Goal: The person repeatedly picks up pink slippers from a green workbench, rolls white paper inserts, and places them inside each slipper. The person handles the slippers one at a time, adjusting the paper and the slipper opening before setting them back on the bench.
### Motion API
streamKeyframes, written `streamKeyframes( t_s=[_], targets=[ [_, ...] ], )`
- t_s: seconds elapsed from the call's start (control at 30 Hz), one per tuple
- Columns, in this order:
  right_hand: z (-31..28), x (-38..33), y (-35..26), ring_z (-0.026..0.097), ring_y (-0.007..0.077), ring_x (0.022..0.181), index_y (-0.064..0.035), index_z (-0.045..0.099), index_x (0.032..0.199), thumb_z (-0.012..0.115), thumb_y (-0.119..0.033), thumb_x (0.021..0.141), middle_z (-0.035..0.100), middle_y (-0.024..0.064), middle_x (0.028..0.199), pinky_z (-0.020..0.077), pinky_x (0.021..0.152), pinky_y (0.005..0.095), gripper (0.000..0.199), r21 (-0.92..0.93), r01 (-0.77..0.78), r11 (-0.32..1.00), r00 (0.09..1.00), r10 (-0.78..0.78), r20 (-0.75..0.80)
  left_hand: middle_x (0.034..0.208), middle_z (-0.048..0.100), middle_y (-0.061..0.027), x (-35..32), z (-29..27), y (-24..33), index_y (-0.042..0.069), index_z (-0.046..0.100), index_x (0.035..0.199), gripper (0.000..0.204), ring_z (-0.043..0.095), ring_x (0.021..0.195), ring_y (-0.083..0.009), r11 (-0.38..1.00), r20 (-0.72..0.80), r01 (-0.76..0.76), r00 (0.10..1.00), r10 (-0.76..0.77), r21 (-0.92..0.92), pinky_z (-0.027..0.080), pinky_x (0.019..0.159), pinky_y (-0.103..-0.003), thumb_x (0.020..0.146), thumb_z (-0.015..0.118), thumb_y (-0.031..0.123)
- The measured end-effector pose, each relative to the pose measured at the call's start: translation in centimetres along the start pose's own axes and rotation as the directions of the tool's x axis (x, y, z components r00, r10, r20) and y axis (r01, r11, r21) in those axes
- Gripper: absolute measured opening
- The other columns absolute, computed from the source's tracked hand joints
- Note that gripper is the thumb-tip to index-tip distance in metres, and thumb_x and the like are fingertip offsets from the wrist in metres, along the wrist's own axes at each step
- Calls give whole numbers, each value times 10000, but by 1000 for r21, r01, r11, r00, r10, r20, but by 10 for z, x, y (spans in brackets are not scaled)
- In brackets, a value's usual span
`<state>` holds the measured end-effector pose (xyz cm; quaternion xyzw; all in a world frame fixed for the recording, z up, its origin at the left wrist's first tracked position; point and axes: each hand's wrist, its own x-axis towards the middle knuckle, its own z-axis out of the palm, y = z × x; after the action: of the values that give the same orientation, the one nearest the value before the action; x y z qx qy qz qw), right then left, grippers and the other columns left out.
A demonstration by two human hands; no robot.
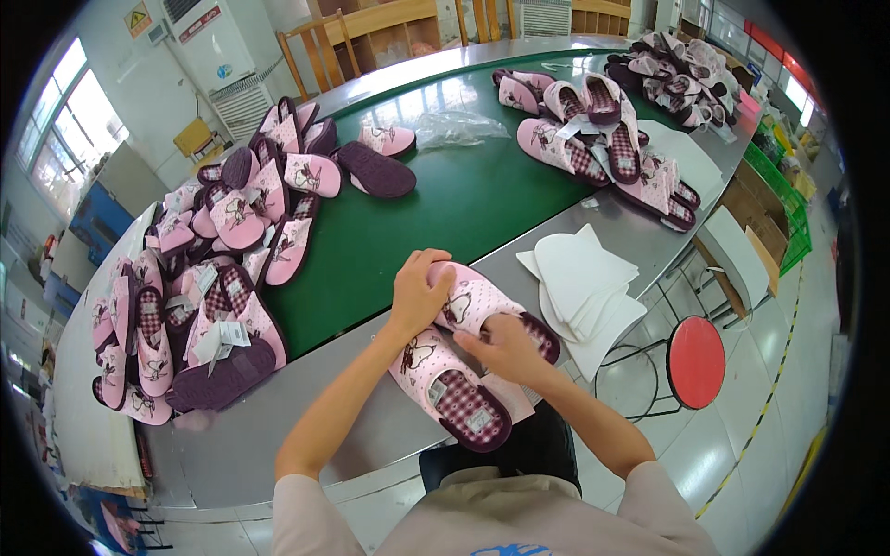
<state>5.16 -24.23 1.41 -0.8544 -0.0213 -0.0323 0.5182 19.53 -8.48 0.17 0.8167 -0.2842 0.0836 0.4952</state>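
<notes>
A pink slipper with a printed cartoon figure lies at the metal table's near edge, its toe pointing up and left. My left hand is closed round its toe. At its opening, my right hand grips the upper, with some fingertips hidden inside. A second slipper of the same pattern lies beside it, nearer me, below my hands. Its dark checked footbed shows, with a small white label on it. Part of a pale pink card sticks out between the two slippers.
A large heap of slippers covers the table's left side. More slippers lie at the far right of the green belt, near a clear plastic bag. White shaped sheets lie right of my hands. A red stool stands beyond the edge.
</notes>
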Motion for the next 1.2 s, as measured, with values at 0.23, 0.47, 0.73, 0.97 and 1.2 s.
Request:
streamKeyframes(
  t_s=[0.23, 0.47, 0.73, 0.97, 1.2],
  targets=[
    [4, 11, 41, 679, 413, 1204, -74, 678, 1365, 696, -88, 825, 671, 172, 1380, 547, 1008, 530, 541, -481, 543, 689, 813, -575, 93, 851, 683, 1, 26, -32, 5, -27, 732, 994, 294, 605, 832, -81, 952, 89, 145, 988, -125, -271, 502, 766, -271, 1061, 613, 233],
    [-22, 5, 32, 735, 304, 1053, -41, 725, 1255, 734, -335, 982, 761, 158, 1176, 558, 952, 411, 402, 143, 272, 952, 962, -270, -36, 856, 674, -3, -2, -15, -8, -28, 718, 995, 371, 573, 808, -84, 932, 332, 289, 920, -207, -219, 494, 743, -289, 1061, 672, 334],
    [-21, 7, 10, 591, 226, 1343, -29, 515, 1536, 727, -255, 1024, 625, 115, 1463, 467, 1137, 389, 599, 514, -307, 801, 937, 161, 310, 850, 658, 7, -3, -13, -6, -27, 696, 978, 362, 579, 815, -76, 908, 339, 259, 930, -142, -330, 495, 747, -269, 1061, 690, 325],
    [-2, 13, 18, 644, 244, 1249, -18, 572, 1452, 732, -220, 986, 668, 132, 1370, 517, 1068, 411, 532, 437, -154, 886, 970, 52, 238, 984, 716, -27, -11, -25, 3, 11, 707, 1128, 378, 641, 899, -100, 914, 437, 227, 897, -62, -335, 539, 840, -282, 996, 753, 362],
    [13, 15, 20, 670, 241, 1185, -12, 607, 1384, 729, -182, 972, 691, 129, 1288, 538, 1028, 414, 462, 398, 28, 917, 997, -55, 56, 1010, 740, -51, -10, -24, 3, -4, 724, 1135, 416, 662, 935, -116, 941, 394, 156, 919, -26, -300, 548, 874, -306, 1001, 744, 391]
  ],
)
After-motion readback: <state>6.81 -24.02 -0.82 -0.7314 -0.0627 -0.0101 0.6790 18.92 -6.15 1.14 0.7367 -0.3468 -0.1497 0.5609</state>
